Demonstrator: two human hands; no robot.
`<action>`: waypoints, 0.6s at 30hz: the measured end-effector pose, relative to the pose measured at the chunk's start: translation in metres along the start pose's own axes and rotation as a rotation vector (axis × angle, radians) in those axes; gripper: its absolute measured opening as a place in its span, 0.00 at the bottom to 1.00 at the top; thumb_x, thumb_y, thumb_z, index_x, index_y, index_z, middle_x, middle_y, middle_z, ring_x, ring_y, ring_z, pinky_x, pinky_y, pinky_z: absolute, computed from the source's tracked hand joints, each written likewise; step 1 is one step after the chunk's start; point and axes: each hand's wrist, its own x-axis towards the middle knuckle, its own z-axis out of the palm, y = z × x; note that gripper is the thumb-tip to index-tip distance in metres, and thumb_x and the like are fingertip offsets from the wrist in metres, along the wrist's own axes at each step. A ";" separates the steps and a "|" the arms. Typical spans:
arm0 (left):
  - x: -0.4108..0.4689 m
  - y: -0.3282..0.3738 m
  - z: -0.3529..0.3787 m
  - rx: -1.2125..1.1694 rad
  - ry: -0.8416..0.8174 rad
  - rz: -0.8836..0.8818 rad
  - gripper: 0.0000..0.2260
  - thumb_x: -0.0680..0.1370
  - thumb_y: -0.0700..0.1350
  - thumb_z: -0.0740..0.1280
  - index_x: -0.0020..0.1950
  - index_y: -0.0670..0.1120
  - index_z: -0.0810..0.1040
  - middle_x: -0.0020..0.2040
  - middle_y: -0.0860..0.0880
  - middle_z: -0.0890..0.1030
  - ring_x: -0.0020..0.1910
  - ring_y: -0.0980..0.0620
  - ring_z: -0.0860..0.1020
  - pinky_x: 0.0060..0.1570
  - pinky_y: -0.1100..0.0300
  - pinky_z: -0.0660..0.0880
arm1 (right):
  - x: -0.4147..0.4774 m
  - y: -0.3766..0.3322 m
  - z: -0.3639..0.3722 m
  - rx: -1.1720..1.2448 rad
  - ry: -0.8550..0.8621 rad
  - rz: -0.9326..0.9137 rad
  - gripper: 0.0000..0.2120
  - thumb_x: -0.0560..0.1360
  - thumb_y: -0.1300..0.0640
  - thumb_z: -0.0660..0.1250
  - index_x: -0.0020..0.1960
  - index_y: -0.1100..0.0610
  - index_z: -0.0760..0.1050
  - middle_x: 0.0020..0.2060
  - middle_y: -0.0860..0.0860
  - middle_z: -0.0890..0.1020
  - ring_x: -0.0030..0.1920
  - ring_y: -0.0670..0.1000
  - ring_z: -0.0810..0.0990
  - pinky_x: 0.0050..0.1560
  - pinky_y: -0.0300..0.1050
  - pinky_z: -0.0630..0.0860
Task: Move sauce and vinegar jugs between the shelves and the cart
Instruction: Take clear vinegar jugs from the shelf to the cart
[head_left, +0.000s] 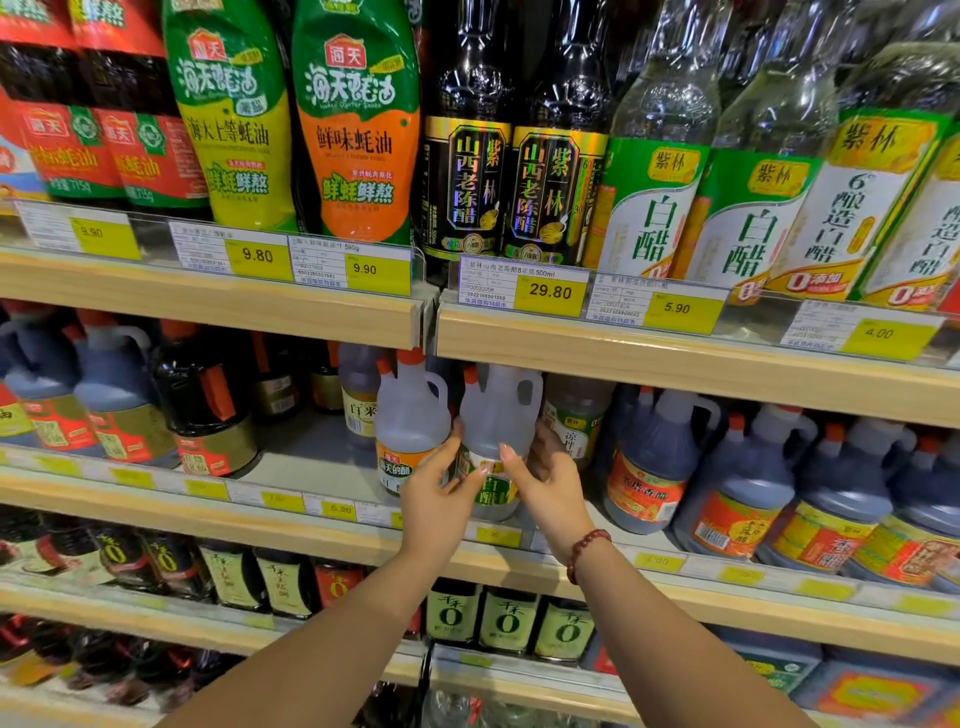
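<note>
View: one head-worn wide-angle camera; no second view to share anything with.
Facing: forward and slightly down, square onto the shelves (218, 306) of a shop.
Nearness: close; both forearms reach in from the bottom edge, and the left hand (439, 499) and right hand (550, 486) sit near the frame's centre.
Span: four shelf levels show (the top bottles are cut off by the upper edge).
Distortion: shelf edges bow and tilt towards the sides, as a wide lens gives.
</note>
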 end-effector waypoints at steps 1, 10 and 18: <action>0.000 0.000 -0.002 -0.006 -0.013 -0.006 0.25 0.72 0.35 0.71 0.69 0.41 0.71 0.61 0.53 0.74 0.62 0.56 0.72 0.46 0.82 0.69 | 0.000 -0.001 0.000 -0.015 -0.002 0.001 0.17 0.73 0.50 0.69 0.61 0.46 0.72 0.57 0.45 0.81 0.57 0.42 0.79 0.62 0.47 0.75; -0.016 0.004 -0.027 -0.076 -0.027 -0.087 0.20 0.71 0.38 0.73 0.62 0.48 0.77 0.55 0.54 0.80 0.56 0.58 0.78 0.52 0.68 0.76 | -0.044 0.003 0.009 -0.204 0.262 -0.136 0.14 0.70 0.53 0.73 0.53 0.48 0.74 0.51 0.49 0.77 0.52 0.43 0.77 0.50 0.46 0.80; -0.041 -0.009 -0.083 0.032 0.032 -0.125 0.12 0.71 0.37 0.73 0.46 0.55 0.81 0.50 0.50 0.82 0.52 0.55 0.79 0.51 0.58 0.78 | -0.065 -0.006 0.059 -0.259 -0.026 -0.185 0.15 0.71 0.52 0.72 0.55 0.45 0.73 0.52 0.44 0.78 0.55 0.40 0.76 0.51 0.40 0.78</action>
